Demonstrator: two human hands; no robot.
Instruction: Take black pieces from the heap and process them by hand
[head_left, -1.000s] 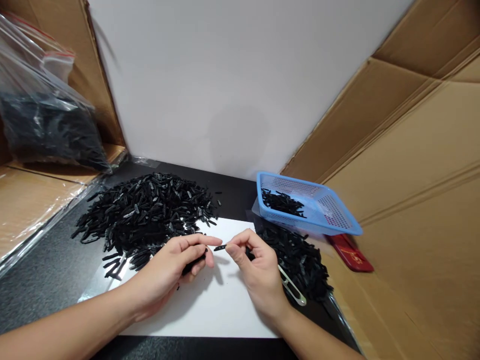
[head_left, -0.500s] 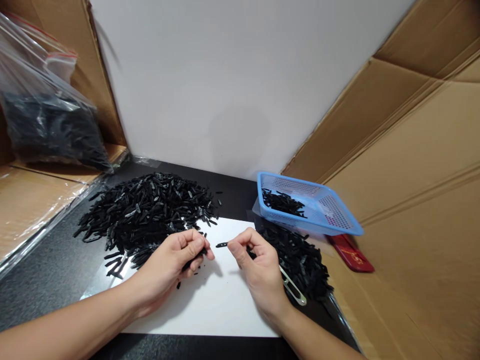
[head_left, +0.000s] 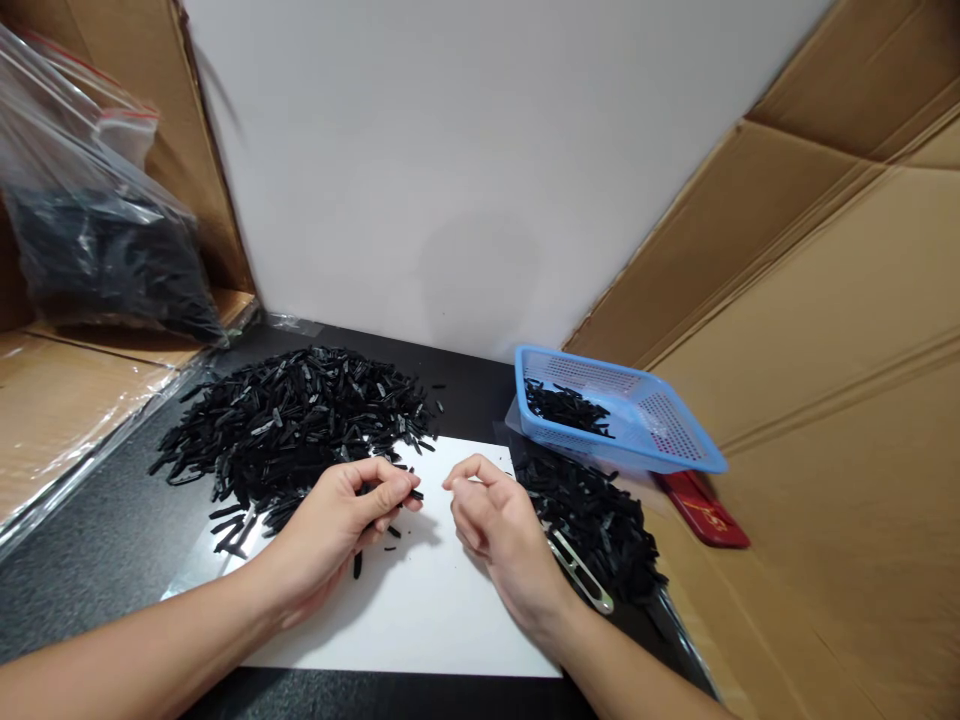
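Note:
My left hand (head_left: 367, 505) is closed over the white sheet (head_left: 420, 620), thumb and forefinger pinching a small black strip (head_left: 417, 494) whose end sticks out past the fingertips. To its right, my right hand (head_left: 491, 520) is raised over the sheet with its fingers curled together; whatever may be between them is hidden. A gap separates the two hands. Behind my left hand lies a big heap of loose black strips (head_left: 300, 410). Another heap of black strips (head_left: 600, 520) is right of my right hand. A few stray bits lie on the sheet below my left hand.
A blue perforated basket (head_left: 645, 455) holding some black strips stands at the back right, near a red item (head_left: 705, 510). A pale slotted tool (head_left: 581, 572) lies by the right heap. At left hangs a clear bag (head_left: 112, 250) of black pieces. Cardboard (head_left: 840, 300) walls both sides.
The black strip that stuck out of my right hand's fingertips no longer shows there. Those fingers have curled in, and a strip end now shows at my left fingertips. Stray bits appear on the sheet.

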